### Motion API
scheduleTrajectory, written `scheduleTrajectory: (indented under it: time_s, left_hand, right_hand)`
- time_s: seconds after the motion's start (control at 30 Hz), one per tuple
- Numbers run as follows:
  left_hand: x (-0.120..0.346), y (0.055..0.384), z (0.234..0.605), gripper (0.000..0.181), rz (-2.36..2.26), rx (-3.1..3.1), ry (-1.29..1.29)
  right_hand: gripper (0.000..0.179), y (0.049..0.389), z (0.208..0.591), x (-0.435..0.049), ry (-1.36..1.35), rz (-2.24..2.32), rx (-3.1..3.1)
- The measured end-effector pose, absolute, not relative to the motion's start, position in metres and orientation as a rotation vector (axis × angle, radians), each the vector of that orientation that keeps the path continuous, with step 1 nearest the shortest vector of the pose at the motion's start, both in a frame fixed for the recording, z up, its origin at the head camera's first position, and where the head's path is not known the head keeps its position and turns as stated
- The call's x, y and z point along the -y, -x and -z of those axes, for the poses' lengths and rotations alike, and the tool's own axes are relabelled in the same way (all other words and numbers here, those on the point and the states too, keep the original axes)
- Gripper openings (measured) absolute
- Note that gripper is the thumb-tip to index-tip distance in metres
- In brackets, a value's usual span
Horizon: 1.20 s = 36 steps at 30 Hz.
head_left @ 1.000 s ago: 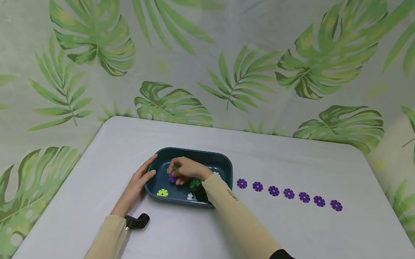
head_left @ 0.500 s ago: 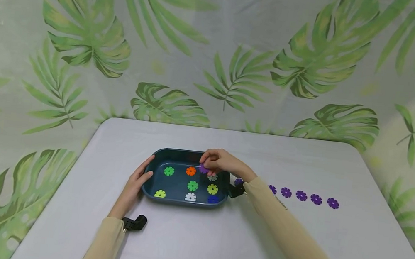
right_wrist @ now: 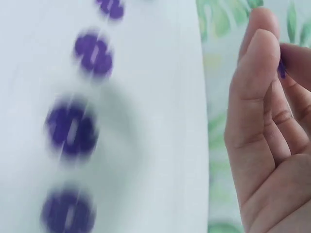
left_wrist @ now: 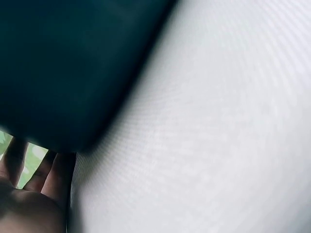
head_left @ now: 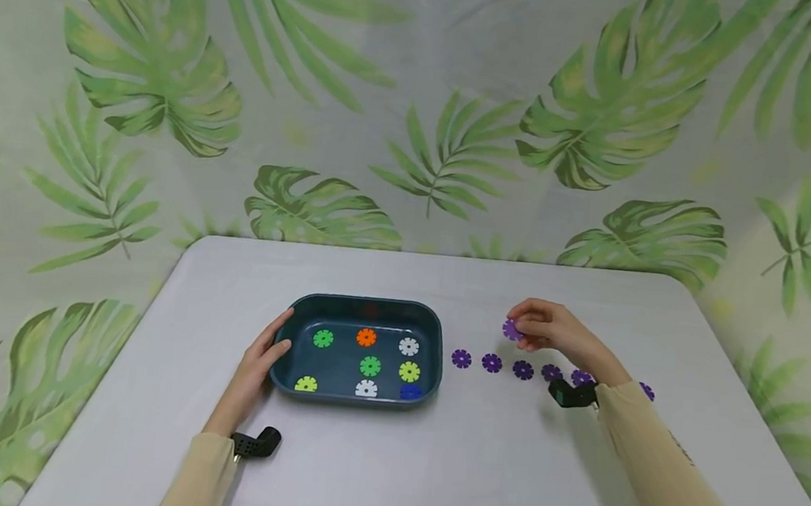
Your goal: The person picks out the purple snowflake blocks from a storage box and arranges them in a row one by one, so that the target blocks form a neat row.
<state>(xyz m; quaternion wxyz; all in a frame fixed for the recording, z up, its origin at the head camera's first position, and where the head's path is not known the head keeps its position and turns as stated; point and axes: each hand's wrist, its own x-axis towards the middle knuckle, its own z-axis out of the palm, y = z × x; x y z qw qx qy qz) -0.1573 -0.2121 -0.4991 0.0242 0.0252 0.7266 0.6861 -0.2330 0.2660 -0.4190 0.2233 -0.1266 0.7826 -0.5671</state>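
Observation:
Between thumb and fingertips, my right hand pinches a purple snowflake disc above the table, behind a row of similar purple discs. Only a thin purple edge of the held disc shows in the right wrist view, between the fingers. My left hand grips the left wall of a dark teal tray, its thumb over the rim and fingers along the outside. Inside the tray lie several discs: green, orange, white, yellow-green and blue.
The row of purple discs runs rightward from the tray's right side, partly hidden under my right wrist and its black camera. A white cloth covers the table. Behind it hangs a leaf-patterned backdrop.
My right hand has taken a purple disc from inside the tray and carried it right, over the tray's edge to above the row. The left hand has stayed at the tray.

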Motion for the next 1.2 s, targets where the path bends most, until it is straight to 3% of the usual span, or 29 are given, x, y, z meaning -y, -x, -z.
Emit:
scheduleTrajectory:
  time_s: [0.23,0.5,0.63,0.8,0.93,1.1,1.2]
  left_hand:
    - [0.215,0.157,0.499,0.050,-2.119,-2.261,-0.080]
    - [0.217,0.155,0.497,0.050,-2.131,-2.250,-0.076]
    - [0.217,0.152,0.491,0.051,-2.141,-2.222,-0.067]
    - [0.213,0.146,0.474,0.052,-2.139,-2.201,-0.067]
    - [0.212,0.145,0.469,0.052,-2.131,-2.209,-0.056]
    - [0.215,0.149,0.482,0.051,-2.145,-2.211,-0.058]
    - [0.218,0.153,0.491,0.051,-2.137,-2.230,-0.062]
  right_hand:
    - [0.035,0.210,0.427,-0.342,0.203,1.646,-2.274]
    - [0.016,0.180,0.446,-0.417,0.068,1.766,-2.318]
    - [0.014,0.169,0.459,-0.445,0.007,1.819,-2.309]
    - [0.024,0.162,0.474,-0.466,-0.089,1.782,-2.361]
    - [0.017,0.160,0.478,-0.472,-0.119,1.689,-2.422]
    - [0.038,0.158,0.481,-0.472,-0.152,1.499,-2.549]
    - [0.040,0.158,0.483,-0.471,-0.180,1.409,-2.621]
